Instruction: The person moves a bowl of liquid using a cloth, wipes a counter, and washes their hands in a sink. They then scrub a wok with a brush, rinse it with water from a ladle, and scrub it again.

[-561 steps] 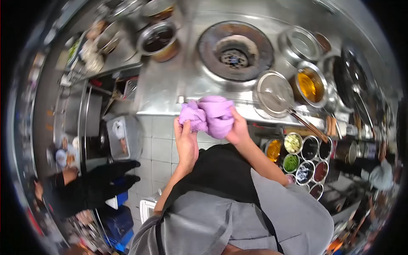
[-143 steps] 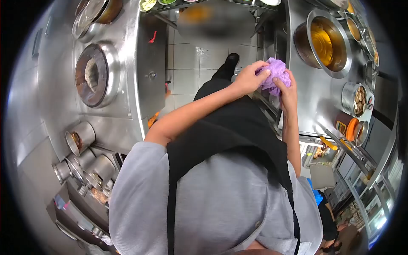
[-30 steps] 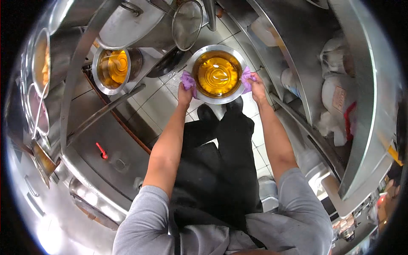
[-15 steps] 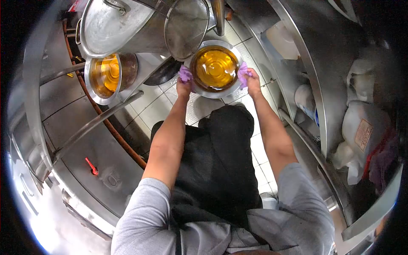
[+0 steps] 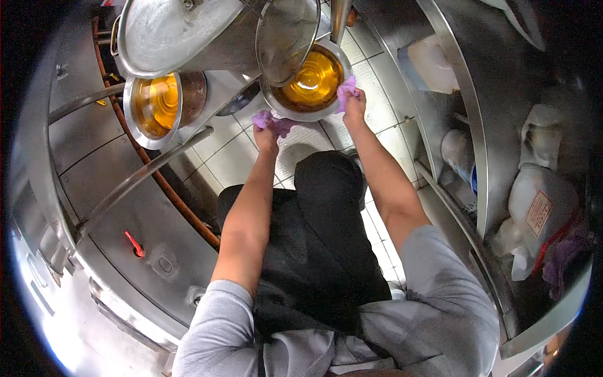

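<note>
A wide-rimmed metal pot (image 5: 306, 116) holds clear golden liquid (image 5: 320, 72), perhaps oil. It sits low over the tiled floor, its far left part hidden behind a round mesh strainer (image 5: 286, 41). My right hand (image 5: 355, 108) is closed on a purple cloth (image 5: 346, 93), which touches the right side of the pot's rim. In my left hand (image 5: 266, 138), closed as well, is another purple cloth (image 5: 276, 124). That cloth lies just below the rim's near left side, seemingly apart from it.
A second metal pot (image 5: 134, 122) of golden liquid stands at left, behind a metal bar (image 5: 144, 169). A large lidded stockpot (image 5: 169, 34) is at upper left. Steel shelving (image 5: 461, 113) with plastic containers runs along the right. A red valve handle (image 5: 134, 244) shows at lower left.
The pot has moved forward, partly under the strainer. My left hand has come off its rim with the cloth; my right hand has gone forward with the pot.
</note>
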Motion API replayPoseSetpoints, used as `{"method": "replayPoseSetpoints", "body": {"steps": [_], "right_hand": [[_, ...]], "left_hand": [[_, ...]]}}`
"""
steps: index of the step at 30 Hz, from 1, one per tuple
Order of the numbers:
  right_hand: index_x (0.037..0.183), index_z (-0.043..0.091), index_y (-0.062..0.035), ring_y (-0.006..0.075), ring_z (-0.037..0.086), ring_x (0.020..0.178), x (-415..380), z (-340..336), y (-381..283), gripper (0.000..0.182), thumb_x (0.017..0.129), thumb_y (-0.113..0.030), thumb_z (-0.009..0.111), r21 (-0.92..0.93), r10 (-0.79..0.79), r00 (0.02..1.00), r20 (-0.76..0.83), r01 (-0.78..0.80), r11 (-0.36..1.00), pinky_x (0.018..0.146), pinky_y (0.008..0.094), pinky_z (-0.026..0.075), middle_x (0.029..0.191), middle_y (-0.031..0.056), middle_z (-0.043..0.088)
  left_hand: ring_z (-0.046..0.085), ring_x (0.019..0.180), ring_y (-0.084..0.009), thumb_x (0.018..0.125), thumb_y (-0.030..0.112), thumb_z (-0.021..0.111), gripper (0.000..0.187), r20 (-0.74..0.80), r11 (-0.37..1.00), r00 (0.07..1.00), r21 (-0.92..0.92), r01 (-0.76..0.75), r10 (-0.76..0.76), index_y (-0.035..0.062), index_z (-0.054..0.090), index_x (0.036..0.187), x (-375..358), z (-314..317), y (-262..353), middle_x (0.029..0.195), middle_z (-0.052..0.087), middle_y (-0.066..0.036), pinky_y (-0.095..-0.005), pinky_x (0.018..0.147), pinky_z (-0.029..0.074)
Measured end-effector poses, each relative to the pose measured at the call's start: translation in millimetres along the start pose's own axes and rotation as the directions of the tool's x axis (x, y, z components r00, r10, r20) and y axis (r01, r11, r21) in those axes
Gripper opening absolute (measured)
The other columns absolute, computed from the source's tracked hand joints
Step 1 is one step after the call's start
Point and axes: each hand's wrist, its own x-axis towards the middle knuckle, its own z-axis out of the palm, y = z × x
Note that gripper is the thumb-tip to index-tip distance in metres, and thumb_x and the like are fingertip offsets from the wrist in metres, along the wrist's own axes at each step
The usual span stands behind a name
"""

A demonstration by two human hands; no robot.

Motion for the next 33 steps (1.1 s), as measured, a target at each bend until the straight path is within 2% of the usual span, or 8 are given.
{"method": "replayPoseSetpoints", "body": {"steps": [8, 14, 19, 23, 26, 28, 30, 33], "right_hand": [[0.101, 0.046, -0.0112, 0.0163, 0.055, 0.081, 15.5, 60.4, 13.4, 0.028, 0.082, 0.007, 0.056, 0.055, -0.020, 1.000, -0.024, 0.021, 0.998, 0.070, 0.0294, 0.048, 0.092, 0.0051, 0.056], [0.106, 0.045, -0.0147, 0.0165, 0.053, 0.083, 33.4, 106.3, 15.5, 0.033, 0.084, 0.005, 0.058, 0.065, 0.050, 0.999, 0.020, -0.051, 0.997, 0.071, 0.0316, 0.045, 0.093, 0.0048, 0.055], [0.110, 0.041, -0.0158, 0.0193, 0.055, 0.084, 51.5, 131.9, 1.6, 0.033, 0.085, 0.005, 0.045, -0.027, -0.037, 0.999, 0.038, 0.038, 0.999, 0.070, 0.0376, 0.047, 0.094, 0.0072, 0.057], [0.106, 0.043, -0.0096, 0.0179, 0.057, 0.067, 44.4, 128.3, -26.7, 0.034, 0.078, 0.008, 0.049, 0.036, 0.081, 0.992, 0.093, -0.085, 0.996, 0.053, 0.0319, 0.046, 0.081, 0.0067, 0.056], [0.105, 0.049, -0.0108, 0.0173, 0.058, 0.073, 45.1, 104.6, -25.8, 0.028, 0.082, 0.004, 0.056, -0.130, -0.025, 0.993, 0.112, 0.040, 0.991, 0.059, 0.0364, 0.048, 0.090, 0.0084, 0.062], [0.099, 0.053, -0.0089, 0.0167, 0.058, 0.073, 63.9, 76.0, -18.9, 0.025, 0.080, 0.004, 0.062, 0.030, -0.016, 0.996, 0.092, 0.013, 0.999, 0.057, 0.0346, 0.048, 0.089, 0.0089, 0.062], [0.102, 0.053, -0.0088, 0.0174, 0.057, 0.072, 26.2, 63.2, -47.7, 0.025, 0.081, 0.004, 0.060, -0.507, -0.144, 0.971, -0.193, 0.027, 0.862, 0.059, 0.0328, 0.048, 0.085, 0.0081, 0.060], [0.096, 0.058, -0.0062, 0.0197, 0.056, 0.068, -44.0, 32.5, -91.4, 0.017, 0.082, 0.002, 0.053, 0.020, 0.005, 0.982, -0.188, -0.002, 1.000, 0.056, 0.0333, 0.046, 0.080, 0.0069, 0.059]], "left_hand": [[0.061, 0.083, -0.0197, 0.091, 0.005, 0.059, 0.023, 0.023, 0.978, 0.987, -0.135, 0.159, -0.157, 0.0086, 0.052, 0.113, -55.5, 39.8, 16.5, 0.097, 0.059, -0.006, -0.0354, 0.069, 0.054], [0.061, 0.087, -0.0222, 0.091, 0.007, 0.056, 0.024, 0.000, 0.976, 0.977, 0.041, 0.212, -0.212, 0.0081, 0.051, 0.115, -73.0, 49.1, 41.8, 0.101, 0.059, -0.007, -0.0377, 0.072, 0.055], [0.063, 0.091, -0.0205, 0.090, 0.007, 0.058, 0.031, 0.261, 0.916, 0.881, 0.183, 0.357, -0.395, 0.0047, 0.051, 0.121, -96.3, 60.6, 66.0, 0.108, 0.062, -0.008, -0.0361, 0.074, 0.055], [0.063, 0.091, -0.0196, 0.089, 0.004, 0.061, 0.035, 0.361, 0.908, 0.834, 0.138, 0.396, -0.418, 0.0008, 0.050, 0.123, -126.8, 85.4, 82.2, 0.109, 0.062, -0.009, -0.0342, 0.078, 0.053], [0.063, 0.095, -0.0212, 0.091, 0.002, 0.057, 0.034, 0.339, 0.906, 0.841, 0.114, 0.408, -0.421, -0.0018, 0.048, 0.124, -153.1, 102.4, 104.8, 0.111, 0.062, -0.012, -0.0337, 0.082, 0.053], [0.063, 0.097, -0.0221, 0.092, 0.002, 0.056, 0.035, 0.352, 0.916, 0.849, 0.069, 0.396, -0.394, -0.0031, 0.046, 0.125, -170.4, 111.4, 118.8, 0.112, 0.062, -0.014, -0.0348, 0.083, 0.053], [0.061, 0.105, -0.0217, 0.094, 0.005, 0.055, 0.036, 0.379, 0.893, 0.811, 0.118, 0.435, -0.445, 0.0033, 0.047, 0.129, -186.2, 111.0, 131.5, 0.118, 0.060, -0.010, -0.0353, 0.090, 0.052], [0.063, 0.097, -0.0228, 0.093, 0.003, 0.055, 0.034, 0.332, 0.885, 0.826, 0.067, 0.461, -0.456, -0.0019, 0.046, 0.126, -219.2, 112.7, 152.9, 0.112, 0.061, -0.014, -0.0348, 0.082, 0.054]]}}
